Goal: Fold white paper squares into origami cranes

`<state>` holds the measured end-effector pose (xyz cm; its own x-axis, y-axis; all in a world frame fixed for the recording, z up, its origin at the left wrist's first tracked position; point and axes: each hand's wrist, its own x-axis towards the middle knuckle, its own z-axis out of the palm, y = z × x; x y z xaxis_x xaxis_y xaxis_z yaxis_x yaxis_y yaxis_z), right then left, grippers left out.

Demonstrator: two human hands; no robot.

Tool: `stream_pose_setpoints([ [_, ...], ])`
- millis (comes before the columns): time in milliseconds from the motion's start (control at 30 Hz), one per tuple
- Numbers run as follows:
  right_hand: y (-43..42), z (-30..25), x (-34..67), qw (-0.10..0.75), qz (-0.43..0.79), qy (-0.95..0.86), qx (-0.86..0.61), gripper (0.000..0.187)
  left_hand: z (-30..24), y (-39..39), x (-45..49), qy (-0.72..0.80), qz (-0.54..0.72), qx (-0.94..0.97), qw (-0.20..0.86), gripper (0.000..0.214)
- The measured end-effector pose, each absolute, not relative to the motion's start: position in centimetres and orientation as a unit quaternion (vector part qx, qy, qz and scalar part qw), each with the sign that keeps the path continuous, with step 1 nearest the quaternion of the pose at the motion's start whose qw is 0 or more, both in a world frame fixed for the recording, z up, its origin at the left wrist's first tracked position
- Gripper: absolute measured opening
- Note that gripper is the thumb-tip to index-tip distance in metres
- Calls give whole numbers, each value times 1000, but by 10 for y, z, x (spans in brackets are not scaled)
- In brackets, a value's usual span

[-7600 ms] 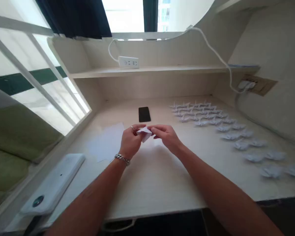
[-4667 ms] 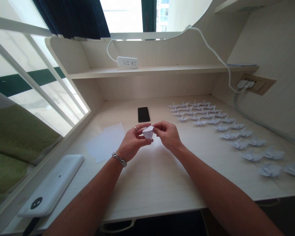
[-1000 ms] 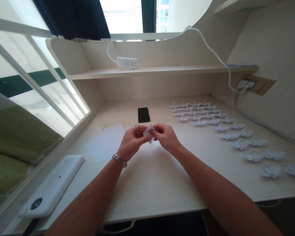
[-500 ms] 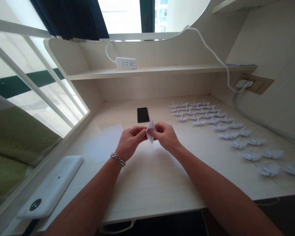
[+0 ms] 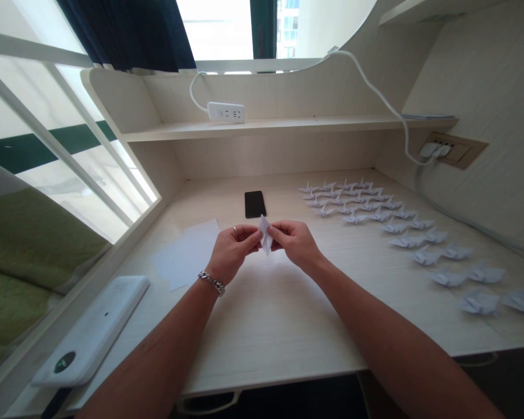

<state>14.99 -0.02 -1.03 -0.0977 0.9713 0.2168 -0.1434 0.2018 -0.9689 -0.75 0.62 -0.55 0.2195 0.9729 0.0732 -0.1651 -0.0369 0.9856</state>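
We pinch the folded paper (image 5: 265, 233) between both hands, held up just above the desk (image 5: 266, 314), in front of the phone (image 5: 255, 204). The left hand (image 5: 231, 251) has thumb and forefinger closed on its left edge, and the right hand (image 5: 297, 243) has fingertips closed on its right edge. The other fingers are curled in. The paper stands nearly upright, narrow, with one point up and one down.

Our judgement is that the step in hand is a narrowing fold on this small piece. To do it well, we keep the left pinch fixed as an anchor, line the edges up along the centre crease before pressing, and run the right fingertips along the fold without crushing the tip.

Compared with 4.7 s ago, the paper is slimmer: it was then a wider, open kite shape, and now it is a thin flap. Since 1.0 s ago its tip has come up higher between the fingers. The hands sit in nearly the same spot. The phone, the loose sheets (image 5: 187, 253) on the left and the rows of paper birds (image 5: 402, 233) on the right have not moved.
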Motion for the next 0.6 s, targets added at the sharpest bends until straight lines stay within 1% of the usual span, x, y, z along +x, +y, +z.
stream_pose_setpoints([
  [267,0,-12,148,550,499,-545,-389,34,-2,3,-4,431,506,529,528,27],
  [600,0,-14,148,527,491,-569,-397,35,-6,3,-3,423,487,528,553,31],
])
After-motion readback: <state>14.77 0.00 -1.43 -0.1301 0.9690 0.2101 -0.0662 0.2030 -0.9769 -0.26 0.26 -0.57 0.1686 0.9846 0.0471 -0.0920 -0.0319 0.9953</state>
